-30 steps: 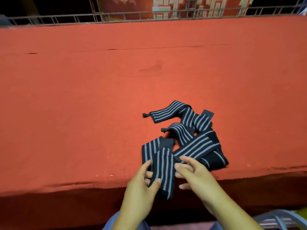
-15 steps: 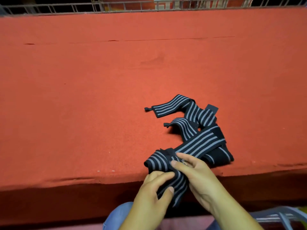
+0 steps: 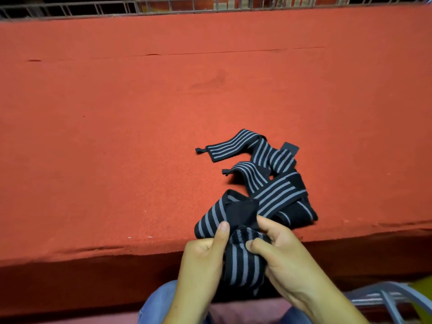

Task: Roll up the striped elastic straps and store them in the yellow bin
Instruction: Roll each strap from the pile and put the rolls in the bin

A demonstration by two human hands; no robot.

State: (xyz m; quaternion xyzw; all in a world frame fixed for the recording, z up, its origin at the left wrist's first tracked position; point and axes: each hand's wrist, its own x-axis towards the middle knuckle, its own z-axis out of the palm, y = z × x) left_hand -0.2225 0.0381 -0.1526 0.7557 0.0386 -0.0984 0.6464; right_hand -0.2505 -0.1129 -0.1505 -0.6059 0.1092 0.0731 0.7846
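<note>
Head view: 1 strap (image 3: pixel 243 260) is gripped at the table's (image 3: pixel 117 136) near edge, fingers of left hand (image 3: pixel 201 265) and right hand (image 3: pixel 280 256) curled round it; other straps (image 3: pixel 268 174) lie just behind.

- The left hand (image 3: pixel 201 263) is curled into a loose fist and grips the striped strap (image 3: pixel 243 260). Its thumb points up and presses on the fabric.
- The right hand (image 3: pixel 287 258) has bent fingers and pinches the same strap from the other side.
- Both forearms enter from the lower edge. The hands sit close together, with the strap between them.
</note>
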